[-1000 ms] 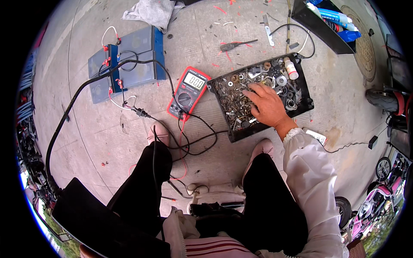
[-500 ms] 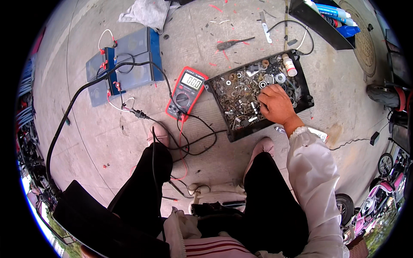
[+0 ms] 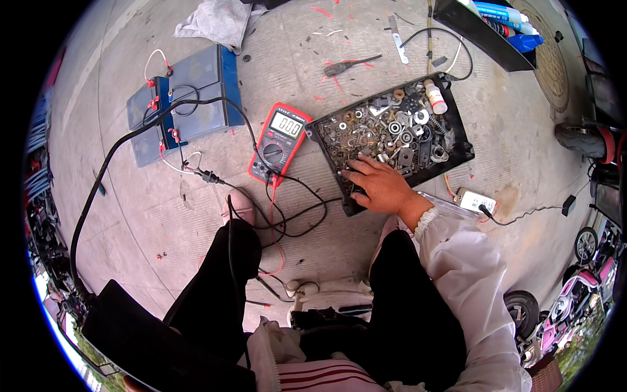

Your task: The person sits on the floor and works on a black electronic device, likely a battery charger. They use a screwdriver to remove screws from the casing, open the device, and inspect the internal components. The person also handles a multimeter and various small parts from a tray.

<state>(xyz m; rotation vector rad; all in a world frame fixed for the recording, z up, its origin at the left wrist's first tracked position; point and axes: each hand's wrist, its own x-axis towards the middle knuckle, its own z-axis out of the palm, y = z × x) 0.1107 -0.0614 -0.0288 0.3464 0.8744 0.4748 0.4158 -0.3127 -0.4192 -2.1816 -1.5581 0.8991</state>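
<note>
My right hand point(image 3: 379, 187) reaches palm down into the near left part of a black tray point(image 3: 465, 147). Its fingers are spread and touch loose metal hardware point(image 3: 353, 134): nuts, washers, screws and small fittings. A small white bottle with a red band point(image 3: 435, 97) lies in the tray's far right corner. At the lower left, a dark box-like thing point(image 3: 163, 340) with a thick black cable point(image 3: 108, 166) hides most of my left hand point(image 3: 132, 384). Only a little skin shows at the box's edges, and the left fingers' grip is hidden.
A red multimeter point(image 3: 277, 144) with test leads lies left of the tray. Farther left stand blue-grey batteries point(image 3: 196, 75) with wires. A grey cloth point(image 3: 212, 26), a black bin of tubes point(image 3: 480, 36) and a white module point(image 3: 475, 201) lie around. Cables cross the ground near my feet.
My right hand has moved left and nearer to me across the tray, from the middle right to the near left. Its fingers are now more spread. The white module is now uncovered.
</note>
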